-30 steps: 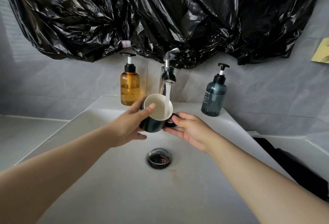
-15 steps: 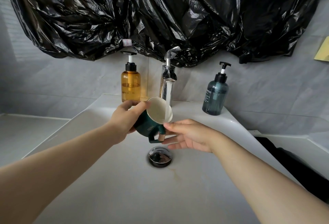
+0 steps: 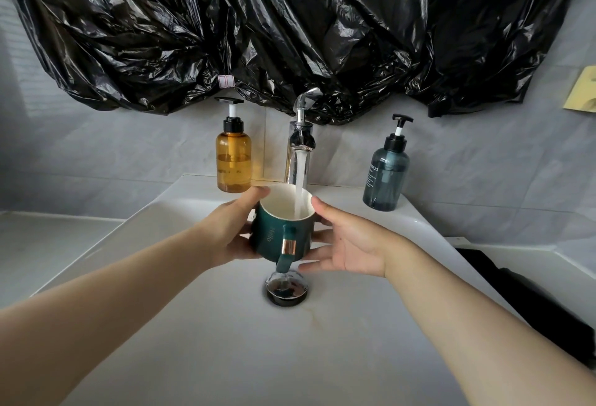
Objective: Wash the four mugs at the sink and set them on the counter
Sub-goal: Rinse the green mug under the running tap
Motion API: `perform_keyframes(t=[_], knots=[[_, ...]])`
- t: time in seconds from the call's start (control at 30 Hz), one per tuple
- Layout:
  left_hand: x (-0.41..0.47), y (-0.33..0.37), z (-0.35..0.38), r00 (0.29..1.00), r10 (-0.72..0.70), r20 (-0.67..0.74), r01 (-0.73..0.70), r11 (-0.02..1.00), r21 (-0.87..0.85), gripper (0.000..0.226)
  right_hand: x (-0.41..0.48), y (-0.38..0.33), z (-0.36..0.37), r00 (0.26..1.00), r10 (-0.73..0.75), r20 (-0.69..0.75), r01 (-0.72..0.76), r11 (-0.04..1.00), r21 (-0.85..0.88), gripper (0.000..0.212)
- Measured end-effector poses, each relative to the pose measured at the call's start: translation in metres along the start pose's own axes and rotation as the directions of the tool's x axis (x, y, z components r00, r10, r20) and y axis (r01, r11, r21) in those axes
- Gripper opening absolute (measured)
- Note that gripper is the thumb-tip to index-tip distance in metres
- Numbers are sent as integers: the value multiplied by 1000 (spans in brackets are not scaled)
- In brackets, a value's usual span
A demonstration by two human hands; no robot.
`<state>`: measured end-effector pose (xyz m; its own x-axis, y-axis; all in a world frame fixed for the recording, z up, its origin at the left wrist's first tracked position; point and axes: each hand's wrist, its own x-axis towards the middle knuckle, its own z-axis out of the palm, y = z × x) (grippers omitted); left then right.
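Observation:
A dark green mug (image 3: 274, 239) with a white inside and a copper band on its handle stands upright over the white sink (image 3: 225, 341). Its handle points toward me. Water runs from the chrome faucet (image 3: 301, 135) straight into the mug. My left hand (image 3: 230, 231) grips the mug's left side, thumb near the rim. My right hand (image 3: 351, 244) rests against the right side, its fingers stretched out by the mug's base and its thumb at the rim. No other mugs are in view.
An amber pump bottle (image 3: 233, 160) stands left of the faucet and a blue-grey one (image 3: 385, 176) to its right, both on the sink's back ledge. The drain plug (image 3: 287, 291) sits below the mug. Black plastic sheeting (image 3: 290, 25) hangs above. A dark object (image 3: 516, 296) lies at right.
The mug turned from tilted to upright, and its handle swung round toward me. My right hand left the handle and came up against the mug's right side.

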<state>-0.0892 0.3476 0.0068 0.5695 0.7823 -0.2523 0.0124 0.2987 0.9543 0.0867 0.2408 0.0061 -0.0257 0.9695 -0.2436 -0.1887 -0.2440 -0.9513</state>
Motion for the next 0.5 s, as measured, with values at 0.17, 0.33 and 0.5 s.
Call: perform_keyframes(t=[0.17,0.33,0.5], knots=[[1,0,-2,994,92,-57,-87,993,73,40,6,-22,-4,739,-505,-447,181,786,-591,44],[-3,3,-7,982,154,-108,-143,985,101,17,1,-97,24,540,-823,-179,280,376,-883,66],[-7,5,-10,977,184,-109,-174,980,97,16,20,-119,43,544,-837,-59,112,142,-983,54]])
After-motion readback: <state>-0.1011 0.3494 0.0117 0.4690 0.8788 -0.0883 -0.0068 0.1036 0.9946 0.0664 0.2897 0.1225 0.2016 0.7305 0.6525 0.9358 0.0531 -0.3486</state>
